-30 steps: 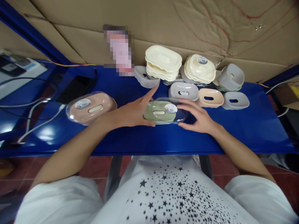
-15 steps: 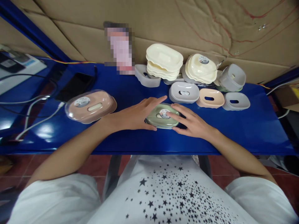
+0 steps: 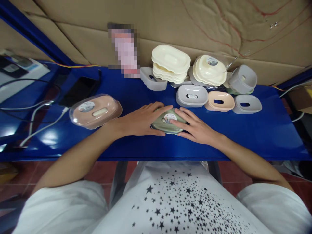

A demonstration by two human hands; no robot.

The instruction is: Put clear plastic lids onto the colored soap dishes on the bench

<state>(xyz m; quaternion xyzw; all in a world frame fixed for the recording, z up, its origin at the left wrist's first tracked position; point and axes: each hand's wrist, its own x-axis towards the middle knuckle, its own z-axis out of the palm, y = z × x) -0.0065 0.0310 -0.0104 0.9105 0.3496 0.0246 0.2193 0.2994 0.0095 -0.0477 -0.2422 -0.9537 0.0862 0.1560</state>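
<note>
One lidded green oval box (image 3: 168, 128) lies lengthwise left-right; the left hand (image 3: 141, 121) and right hand (image 3: 198, 129) clasp its ends, fingers spread.

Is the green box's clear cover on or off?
On: the clear cover, with its round label, sits over the green box, left hand and right hand at its ends. I cannot tell if it's fully seated.

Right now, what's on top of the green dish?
Clear lid with a sticker; left hand and right hand on it. Hands partly cover its ends; sticker hides part of the dish.
</note>
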